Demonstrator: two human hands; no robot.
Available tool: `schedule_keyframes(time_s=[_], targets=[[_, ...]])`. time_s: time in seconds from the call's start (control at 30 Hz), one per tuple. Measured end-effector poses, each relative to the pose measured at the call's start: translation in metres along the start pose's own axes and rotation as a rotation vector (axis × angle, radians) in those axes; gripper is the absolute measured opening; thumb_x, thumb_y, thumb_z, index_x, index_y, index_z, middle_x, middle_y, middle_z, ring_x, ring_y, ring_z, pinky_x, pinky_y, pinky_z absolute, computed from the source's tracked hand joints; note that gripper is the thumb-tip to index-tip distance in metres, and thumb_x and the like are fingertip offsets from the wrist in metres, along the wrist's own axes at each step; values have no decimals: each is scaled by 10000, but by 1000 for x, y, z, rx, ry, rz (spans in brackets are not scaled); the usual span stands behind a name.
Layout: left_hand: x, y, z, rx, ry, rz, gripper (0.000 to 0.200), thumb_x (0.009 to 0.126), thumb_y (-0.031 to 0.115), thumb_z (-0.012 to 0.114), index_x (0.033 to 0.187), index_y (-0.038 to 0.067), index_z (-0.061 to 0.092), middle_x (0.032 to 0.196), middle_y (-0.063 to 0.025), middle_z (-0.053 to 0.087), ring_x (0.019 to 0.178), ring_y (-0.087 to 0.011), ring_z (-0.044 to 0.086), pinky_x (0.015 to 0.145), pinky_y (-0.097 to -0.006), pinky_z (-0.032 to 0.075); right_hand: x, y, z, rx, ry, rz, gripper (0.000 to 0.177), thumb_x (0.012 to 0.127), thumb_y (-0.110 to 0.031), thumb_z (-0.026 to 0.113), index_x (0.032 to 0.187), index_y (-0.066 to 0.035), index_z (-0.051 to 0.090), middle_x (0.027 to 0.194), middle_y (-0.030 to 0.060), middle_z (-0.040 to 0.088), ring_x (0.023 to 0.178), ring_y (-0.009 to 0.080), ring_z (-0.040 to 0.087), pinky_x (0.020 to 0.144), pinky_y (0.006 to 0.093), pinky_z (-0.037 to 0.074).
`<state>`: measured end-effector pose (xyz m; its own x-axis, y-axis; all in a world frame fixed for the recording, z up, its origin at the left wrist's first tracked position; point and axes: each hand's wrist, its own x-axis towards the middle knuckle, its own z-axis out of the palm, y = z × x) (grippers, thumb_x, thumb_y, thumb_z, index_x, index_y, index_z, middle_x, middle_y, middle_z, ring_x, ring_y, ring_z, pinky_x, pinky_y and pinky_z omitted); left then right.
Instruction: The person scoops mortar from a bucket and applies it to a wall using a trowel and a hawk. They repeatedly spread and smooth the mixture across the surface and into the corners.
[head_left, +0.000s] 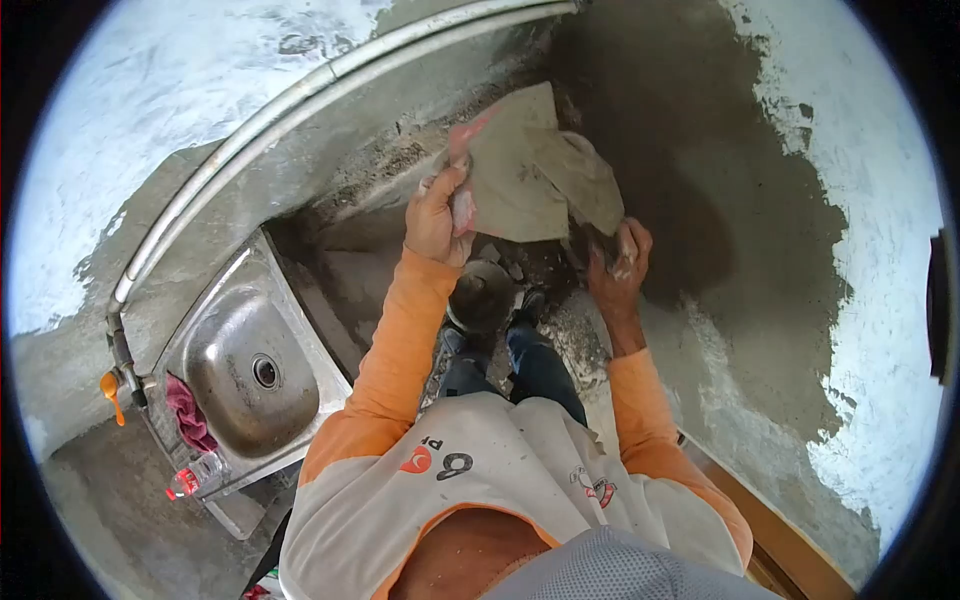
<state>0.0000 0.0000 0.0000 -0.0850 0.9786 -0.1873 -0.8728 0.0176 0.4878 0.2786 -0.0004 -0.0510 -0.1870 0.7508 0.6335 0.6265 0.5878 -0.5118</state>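
Note:
My left hand (437, 215) grips the edge of a flat board (505, 185), which is coated with grey mortar and shows pinkish red along its left side. My right hand (620, 265) is closed at the lower end of a flat, mortar-covered trowel (580, 180). The trowel's blade overlaps the right part of the board; its handle is mostly hidden by the fingers. White-grey residue marks both hands. Beneath them, by my feet, stands a round, dirty bucket (483, 297).
A steel sink (250, 365) lies at left, with a dark red cloth (189, 412) and a plastic bottle (197, 475) on its edge. Pipes (225, 150) curve along the left wall. Damp grey plaster (690, 200) covers part of the right wall. Rubble (578, 335) lies near my feet.

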Motion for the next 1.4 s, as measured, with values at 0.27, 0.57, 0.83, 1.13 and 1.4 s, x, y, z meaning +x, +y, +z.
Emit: schedule_keyframes(time_s=[0.27, 0.57, 0.83, 1.13, 1.4], targets=[[-20, 16, 2, -3, -15, -22, 396, 1010, 153, 530, 1364, -24, 527, 1200, -113, 689, 841, -174, 707, 737, -332, 606, -37, -1, -59, -93, 0, 161, 508, 829, 1, 722, 1306, -45, 553, 1304, 173, 502, 1198, 344, 536, 1009, 447, 452], [-73, 48, 57, 182, 45, 12, 396, 998, 143, 526, 1365, -5, 539, 1218, -118, 685, 898, -168, 701, 746, -281, 587, 23, -87, -54, 95, 169, 24, 554, 835, -5, 744, 1337, -51, 516, 1280, 208, 556, 1142, 376, 589, 963, 437, 493], [-143, 72, 50, 16, -70, 96, 443, 1000, 141, 538, 1415, -9, 494, 1327, -157, 628, 1147, -243, 659, 969, -371, 560, 6, -128, -20, 252, 19, -162, 608, 778, 5, 778, 1332, -41, 533, 1213, 189, 615, 1035, 395, 639, 878, 460, 534], [-172, 111, 33, -22, -219, 188, 512, 987, 131, 558, 1467, -15, 457, 1388, -167, 601, 1215, -272, 631, 1048, -391, 530, -54, -91, -46, 200, -62, 79, 504, 854, 24, 694, 1334, -32, 552, 1268, 181, 584, 1140, 346, 609, 962, 401, 500], [-169, 83, 20, 355, -66, -92, 606, 934, 156, 538, 1486, -62, 414, 1456, -181, 532, 1306, -268, 559, 1109, -368, 442, 27, -175, -132, 379, -238, 89, 420, 895, -88, 686, 1301, -18, 604, 1208, 145, 655, 1067, 280, 645, 963, 375, 493]])
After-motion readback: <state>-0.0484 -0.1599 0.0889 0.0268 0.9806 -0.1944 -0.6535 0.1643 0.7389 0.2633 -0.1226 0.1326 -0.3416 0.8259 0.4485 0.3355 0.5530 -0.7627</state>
